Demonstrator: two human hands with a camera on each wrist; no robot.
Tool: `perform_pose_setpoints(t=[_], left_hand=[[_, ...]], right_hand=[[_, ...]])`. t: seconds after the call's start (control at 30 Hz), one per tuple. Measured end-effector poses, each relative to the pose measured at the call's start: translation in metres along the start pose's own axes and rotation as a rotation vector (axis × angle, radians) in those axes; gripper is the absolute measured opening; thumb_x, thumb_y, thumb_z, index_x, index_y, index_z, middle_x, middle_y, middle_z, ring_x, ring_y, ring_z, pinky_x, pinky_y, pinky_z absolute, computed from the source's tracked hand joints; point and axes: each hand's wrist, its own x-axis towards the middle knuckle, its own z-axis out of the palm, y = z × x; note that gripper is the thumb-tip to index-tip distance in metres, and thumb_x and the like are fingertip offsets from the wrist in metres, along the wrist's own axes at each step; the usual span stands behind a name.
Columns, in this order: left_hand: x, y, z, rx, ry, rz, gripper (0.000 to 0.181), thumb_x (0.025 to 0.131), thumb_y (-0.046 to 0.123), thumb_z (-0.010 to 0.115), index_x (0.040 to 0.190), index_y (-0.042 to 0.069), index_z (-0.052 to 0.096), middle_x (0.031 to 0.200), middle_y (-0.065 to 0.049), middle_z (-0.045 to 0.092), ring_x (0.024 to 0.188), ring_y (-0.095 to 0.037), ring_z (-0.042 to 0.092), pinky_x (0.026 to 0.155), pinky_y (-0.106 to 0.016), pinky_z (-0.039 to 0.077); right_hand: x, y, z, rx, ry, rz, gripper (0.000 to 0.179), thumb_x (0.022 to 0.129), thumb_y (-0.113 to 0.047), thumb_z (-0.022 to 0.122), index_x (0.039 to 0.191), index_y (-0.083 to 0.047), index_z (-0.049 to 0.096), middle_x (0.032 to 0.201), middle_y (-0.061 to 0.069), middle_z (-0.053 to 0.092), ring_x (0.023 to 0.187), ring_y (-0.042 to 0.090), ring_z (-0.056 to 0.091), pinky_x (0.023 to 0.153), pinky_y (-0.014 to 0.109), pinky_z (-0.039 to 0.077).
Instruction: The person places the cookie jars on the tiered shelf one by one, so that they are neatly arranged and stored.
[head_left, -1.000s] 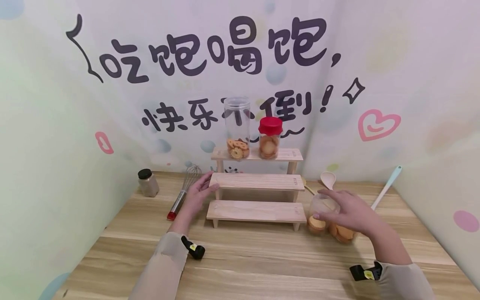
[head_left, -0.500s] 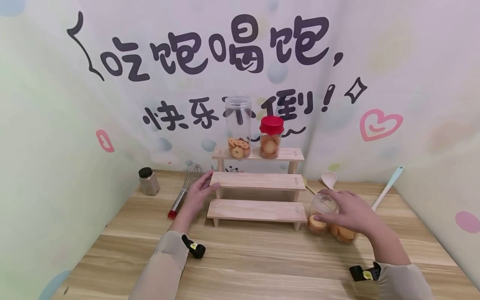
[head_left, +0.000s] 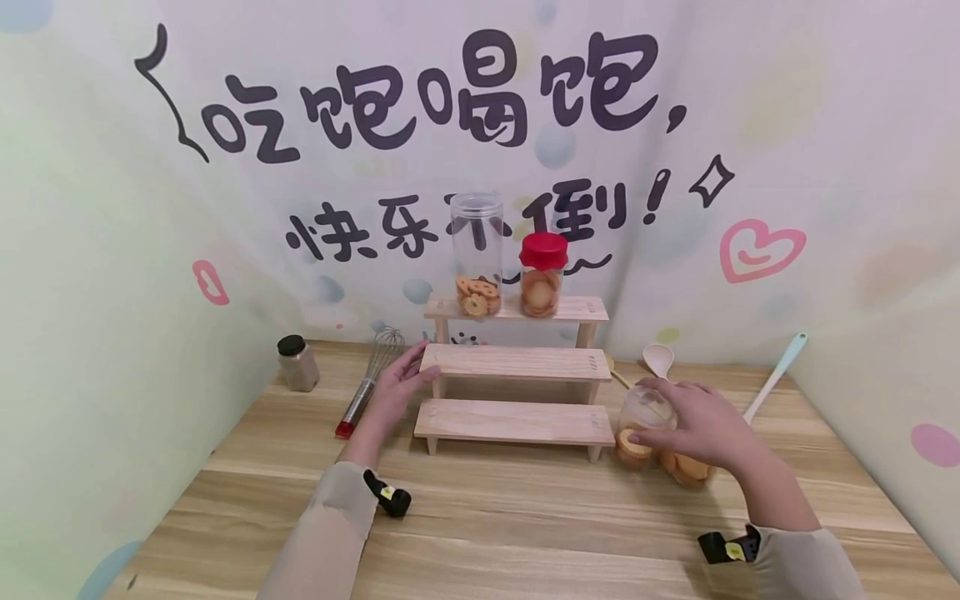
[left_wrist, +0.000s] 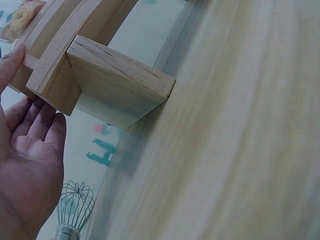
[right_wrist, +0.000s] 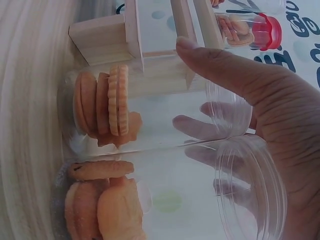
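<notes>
My left hand point(head_left: 390, 400) grips the left end of the middle board of a wooden three-step stand point(head_left: 517, 363). The thumb lies over the board and the fingers are underneath, as the left wrist view shows. To the right of the stand, my right hand point(head_left: 705, 421) holds a clear lidless jar point(right_wrist: 165, 115) around its upper part. Sandwich cookies point(right_wrist: 117, 100) lie at its bottom, and it stands on the table. Right beside it is a second clear jar point(right_wrist: 175, 185) with cookies, partly hidden by the hand in the head view.
On the top step stand a tall clear jar point(head_left: 477, 250) of ring cookies and a red-lidded jar point(head_left: 542, 279). A whisk point(head_left: 367, 387) and a black-capped shaker point(head_left: 297, 367) lie left. A pale ladle point(head_left: 658, 360) and a blue-handled utensil point(head_left: 776, 375) are at right.
The head view has shifted very slightly. Both hands keep their places on the stand and the jar, and the jars have hardly moved.
</notes>
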Motion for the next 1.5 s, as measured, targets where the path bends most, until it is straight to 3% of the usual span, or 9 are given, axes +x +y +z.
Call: perform_pose_setpoints(t=[0.3,0.5,0.77,0.93,1.1,1.27,1.5], left_hand=[[-0.001,0.002,0.001,0.034,-0.005,-0.009,0.068,0.098,0.022,0.069,0.155,0.007,0.036,0.157,-0.018,0.039,0.144,-0.031,0.038,0.117,-0.043,0.035],[0.000,0.002,0.000,0.021,-0.009,-0.015,0.067,0.097,0.020,0.069,0.155,0.008,0.037,0.156,-0.019,0.039,0.144,-0.032,0.038,0.117,-0.043,0.034],[0.014,-0.027,-0.005,0.017,0.008,-0.014,0.069,0.097,0.023,0.069,0.156,0.012,0.036,0.157,-0.015,0.038,0.144,-0.029,0.038,0.118,-0.043,0.033],[0.015,-0.031,-0.005,0.030,0.027,0.003,0.070,0.095,0.031,0.072,0.155,0.018,0.039,0.157,-0.012,0.041,0.143,-0.026,0.040,0.117,-0.043,0.034],[0.014,-0.031,-0.004,0.029,0.031,0.017,0.070,0.094,0.031,0.073,0.154,0.015,0.041,0.155,-0.012,0.043,0.141,-0.027,0.043,0.116,-0.043,0.036],[0.014,-0.031,-0.004,0.006,0.031,0.026,0.068,0.094,0.027,0.073,0.153,0.015,0.043,0.153,-0.012,0.045,0.140,-0.026,0.044,0.115,-0.042,0.037],[0.015,-0.030,-0.005,0.000,0.019,0.015,0.068,0.095,0.024,0.072,0.155,0.015,0.040,0.155,-0.013,0.043,0.142,-0.026,0.042,0.116,-0.041,0.036]], right_hand=[[0.001,0.001,0.001,-0.022,-0.008,0.012,0.084,0.078,-0.073,0.070,0.140,-0.017,0.056,0.118,0.012,0.070,0.113,0.045,0.060,0.101,0.067,0.038],[0.002,0.000,0.001,-0.025,-0.012,0.016,0.085,0.078,-0.075,0.068,0.139,-0.017,0.056,0.118,0.009,0.071,0.113,0.043,0.060,0.102,0.067,0.037],[0.002,0.000,0.001,-0.015,-0.003,0.008,0.083,0.077,-0.073,0.070,0.138,-0.018,0.058,0.115,0.008,0.072,0.110,0.042,0.061,0.100,0.066,0.039],[0.002,0.002,0.002,0.006,0.007,0.016,0.081,0.076,-0.072,0.072,0.135,-0.018,0.059,0.110,0.006,0.072,0.107,0.040,0.063,0.097,0.066,0.041],[0.002,0.003,0.002,0.028,0.018,0.014,0.080,0.077,-0.070,0.074,0.134,-0.016,0.059,0.112,0.008,0.071,0.107,0.041,0.063,0.091,0.062,0.047],[-0.001,0.002,-0.002,0.116,0.063,0.017,0.080,0.077,-0.063,0.079,0.136,-0.013,0.056,0.112,0.015,0.070,0.095,0.033,0.065,0.075,0.052,0.054],[-0.002,0.000,-0.009,0.194,0.163,-0.015,0.076,0.077,-0.053,0.083,0.134,-0.010,0.058,0.113,0.016,0.069,0.096,0.033,0.065,0.080,0.055,0.054]])
